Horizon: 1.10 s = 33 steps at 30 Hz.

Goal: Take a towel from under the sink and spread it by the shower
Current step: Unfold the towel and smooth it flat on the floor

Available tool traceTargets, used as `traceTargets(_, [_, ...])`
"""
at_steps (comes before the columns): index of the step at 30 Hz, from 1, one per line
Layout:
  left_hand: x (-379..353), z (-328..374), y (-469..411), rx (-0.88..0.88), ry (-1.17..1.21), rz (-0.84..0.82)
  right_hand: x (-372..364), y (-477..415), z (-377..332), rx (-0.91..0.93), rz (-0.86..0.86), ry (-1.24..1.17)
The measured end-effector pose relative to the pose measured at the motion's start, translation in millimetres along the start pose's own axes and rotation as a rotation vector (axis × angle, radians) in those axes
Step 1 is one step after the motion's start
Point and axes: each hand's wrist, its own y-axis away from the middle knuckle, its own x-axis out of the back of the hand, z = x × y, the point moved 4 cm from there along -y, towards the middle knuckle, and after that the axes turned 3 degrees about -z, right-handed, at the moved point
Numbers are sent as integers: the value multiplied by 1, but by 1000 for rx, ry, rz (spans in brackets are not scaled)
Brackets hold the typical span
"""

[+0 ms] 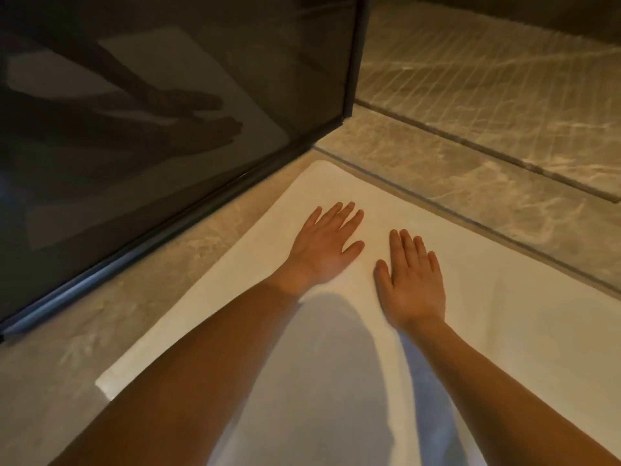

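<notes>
A: Where is the towel (336, 203) found, and how are the hands placed on it?

B: It is laid out flat on the stone floor (141, 287), directly beneath both palms, reaching beyond the fingertips toward the shower threshold (470, 169) and out to either side of the wrists. The left hand (324, 247) and the right hand (411, 280) are each spread flat with fingers extended, pressed down side by side; nothing is pinched or gripped.

A: How would it be expected to handle?

B: It is judged soft, light and limp, likely to slide a little on the polished stone. Creases would best be pushed outward from under the palms; for shifting, a corner or edge should be taken, such as the far corner ahead of the left fingertips.

A: Are any containers seen?

B: None is seen. Left of the left hand a dark glass panel (168, 129) is set, in which the arms are mirrored; ahead of the right hand the ribbed shower floor (504, 72) is seen
</notes>
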Motion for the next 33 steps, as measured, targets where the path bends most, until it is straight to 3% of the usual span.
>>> traceTargets(9, [2, -9, -23, 32, -3, -19, 1, -20, 0, 6, 43, -38])
traceTargets(15, [8, 16, -64, -137, -59, -54, 3, -18, -1, 9, 23, -33])
traceTargets(22, [24, -93, -66, 4, 13, -45, 3, -18, -1, 9, 21, -87])
traceTargets(29, [31, -86, -64, 167, -17, -113, 5, -16, -1, 13, 5, -85])
traceTargets(31, [42, -76, -64, 152, -116, -138, 6, -15, -1, 10, 4, -87])
traceTargets(33, [48, -52, -50, 42, -152, -62, 5, -15, -3, 11, 1, -72])
